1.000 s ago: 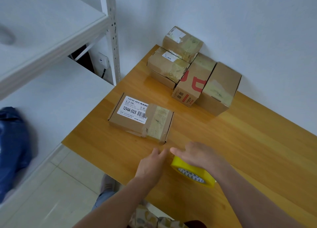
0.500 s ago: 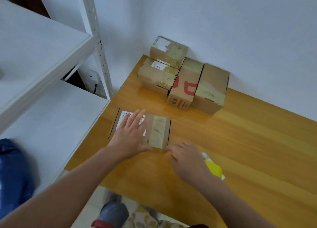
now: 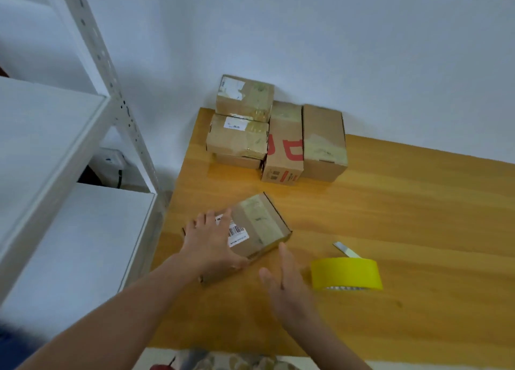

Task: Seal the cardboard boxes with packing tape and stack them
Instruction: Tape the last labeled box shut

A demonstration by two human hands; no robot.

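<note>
Left hand (image 3: pixel 207 241) spread flat on the cardboard box (image 3: pixel 259 224) on the table (image 3: pixel 404 216), covering half its label, right hand (image 3: pixel 284 283) blurred, fingers straight, empty, at the box's 5 o'clock, yellow tape roll (image 3: pixel 345 272) at that hand's 3 o'clock

left hand (image 3: pixel 207 241) flat on box (image 3: pixel 259 224) | right hand (image 3: pixel 284 283) near tape roll (image 3: pixel 345 272)

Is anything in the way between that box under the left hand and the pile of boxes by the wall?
Nothing visible. Bare table lies between the box under the left hand and the stacked boxes at the wall. The tape roll sits off to the right, by the right hand, outside that path.
</note>
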